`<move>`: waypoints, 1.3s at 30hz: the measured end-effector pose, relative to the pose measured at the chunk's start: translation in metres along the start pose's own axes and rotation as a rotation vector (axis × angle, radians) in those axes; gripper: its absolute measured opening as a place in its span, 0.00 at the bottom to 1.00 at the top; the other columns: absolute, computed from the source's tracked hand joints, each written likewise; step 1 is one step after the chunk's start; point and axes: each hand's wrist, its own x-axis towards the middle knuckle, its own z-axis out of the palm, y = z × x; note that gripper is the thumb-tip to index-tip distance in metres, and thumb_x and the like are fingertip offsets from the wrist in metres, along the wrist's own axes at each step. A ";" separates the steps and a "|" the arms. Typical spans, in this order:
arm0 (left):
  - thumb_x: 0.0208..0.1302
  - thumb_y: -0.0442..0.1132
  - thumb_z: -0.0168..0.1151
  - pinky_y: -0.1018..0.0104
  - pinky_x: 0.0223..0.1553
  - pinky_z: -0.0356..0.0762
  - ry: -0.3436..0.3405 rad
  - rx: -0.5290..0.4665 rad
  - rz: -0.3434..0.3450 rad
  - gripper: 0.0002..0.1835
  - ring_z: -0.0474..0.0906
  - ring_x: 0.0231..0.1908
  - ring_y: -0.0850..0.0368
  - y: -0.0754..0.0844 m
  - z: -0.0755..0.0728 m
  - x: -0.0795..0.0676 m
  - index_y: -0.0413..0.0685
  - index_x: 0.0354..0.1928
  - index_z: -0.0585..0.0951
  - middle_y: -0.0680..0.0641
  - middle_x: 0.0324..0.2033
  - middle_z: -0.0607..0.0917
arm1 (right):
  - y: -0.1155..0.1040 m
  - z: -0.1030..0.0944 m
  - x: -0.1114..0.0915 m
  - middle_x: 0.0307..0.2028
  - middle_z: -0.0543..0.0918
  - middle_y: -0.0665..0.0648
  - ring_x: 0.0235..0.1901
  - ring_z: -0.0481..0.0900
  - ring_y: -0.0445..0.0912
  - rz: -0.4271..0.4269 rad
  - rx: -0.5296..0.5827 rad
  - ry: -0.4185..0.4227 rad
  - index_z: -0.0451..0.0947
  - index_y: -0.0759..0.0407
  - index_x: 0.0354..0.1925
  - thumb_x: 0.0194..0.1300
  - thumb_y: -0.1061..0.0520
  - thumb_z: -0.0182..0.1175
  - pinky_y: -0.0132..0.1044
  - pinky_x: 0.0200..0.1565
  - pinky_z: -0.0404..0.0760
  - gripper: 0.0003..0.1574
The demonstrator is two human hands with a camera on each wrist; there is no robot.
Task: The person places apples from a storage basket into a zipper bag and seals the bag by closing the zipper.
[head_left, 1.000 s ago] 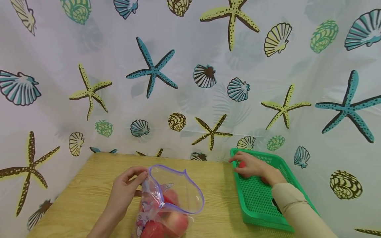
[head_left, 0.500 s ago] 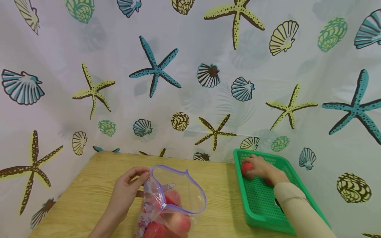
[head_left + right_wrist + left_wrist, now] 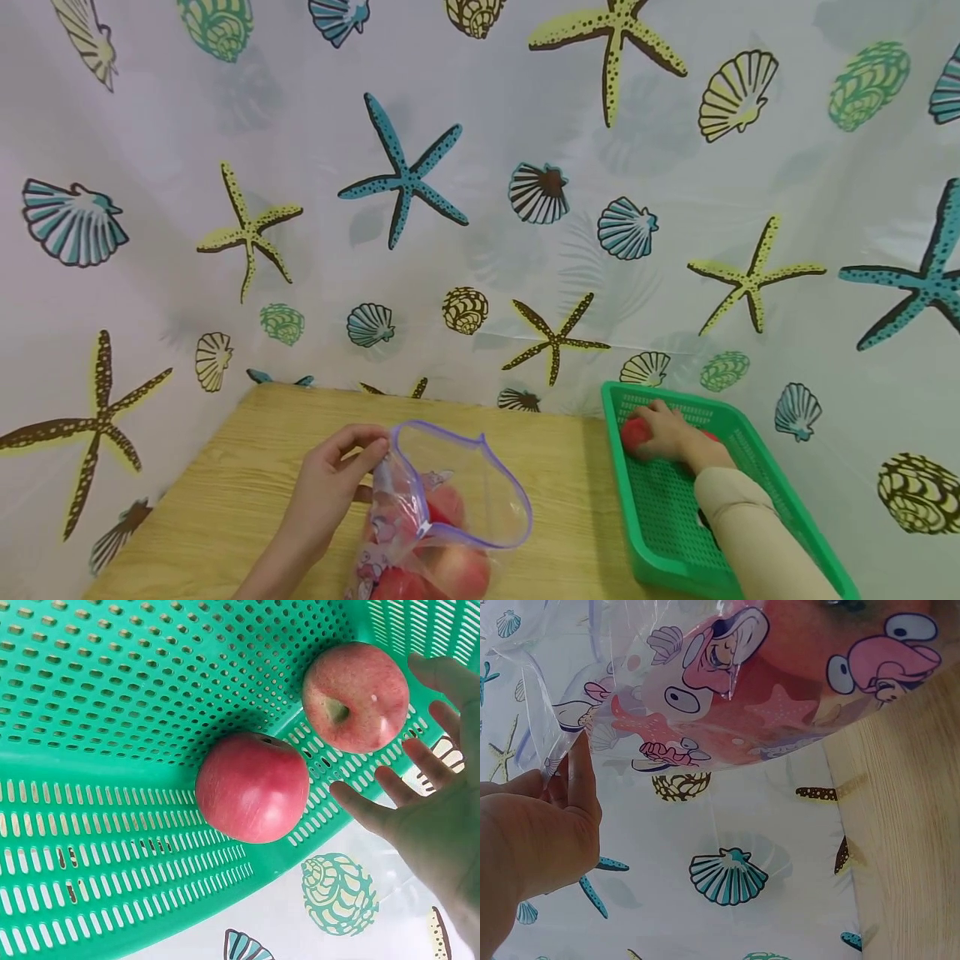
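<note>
My left hand [image 3: 337,475] pinches the side of a clear zip bag [image 3: 420,483] by its open purple-edged mouth. Cartoon prints cover the bag [image 3: 727,660], and several red apples [image 3: 461,571] lie inside. On the right, my right hand [image 3: 663,437] reaches into a green basket [image 3: 637,525], its fingers around a red apple [image 3: 636,433] in the far left corner. From the right wrist, that apple [image 3: 356,697] sits beside the spread fingers of my right hand [image 3: 435,795]. A second apple [image 3: 251,787] lies against the slotted wall; in the head view my hand mostly hides it.
The bag and basket stand on a wooden table [image 3: 285,433]. A white curtain [image 3: 480,242] printed with starfish and shells hangs close behind the table and along its sides. A small black and white item [image 3: 705,525] shows in the basket beside my right sleeve.
My right hand has drawn back from over the basket's left rim to inside the basket, by the corner apple. The left hand keeps its hold on the bag. The head view has turned slightly left.
</note>
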 end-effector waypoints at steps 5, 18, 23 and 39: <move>0.63 0.44 0.61 0.59 0.29 0.82 0.003 0.001 -0.011 0.13 0.81 0.36 0.55 0.000 0.001 -0.001 0.47 0.46 0.79 0.47 0.41 0.79 | 0.006 0.011 0.001 0.56 0.61 0.79 0.48 0.64 0.78 0.009 0.015 0.011 0.65 0.68 0.59 0.46 0.56 0.66 0.66 0.41 0.72 0.42; 0.63 0.44 0.61 0.60 0.28 0.82 -0.017 0.012 -0.009 0.12 0.80 0.36 0.55 0.002 0.004 -0.001 0.47 0.45 0.80 0.46 0.41 0.79 | 0.008 0.025 0.002 0.54 0.67 0.69 0.42 0.70 0.67 -0.055 0.014 0.032 0.75 0.58 0.51 0.39 0.58 0.69 0.56 0.37 0.71 0.36; 0.63 0.45 0.61 0.61 0.28 0.81 -0.007 0.011 -0.004 0.13 0.80 0.36 0.56 0.000 0.003 -0.003 0.46 0.45 0.79 0.47 0.41 0.79 | 0.004 0.028 -0.003 0.52 0.69 0.65 0.42 0.70 0.62 -0.057 0.019 -0.033 0.76 0.57 0.49 0.37 0.61 0.66 0.52 0.37 0.68 0.33; 0.63 0.45 0.61 0.60 0.28 0.82 -0.015 0.008 0.004 0.13 0.81 0.38 0.53 0.000 -0.002 -0.005 0.46 0.46 0.79 0.47 0.41 0.79 | -0.013 0.039 -0.006 0.51 0.68 0.64 0.45 0.65 0.69 0.031 0.007 -0.167 0.68 0.58 0.57 0.34 0.61 0.67 0.59 0.40 0.71 0.45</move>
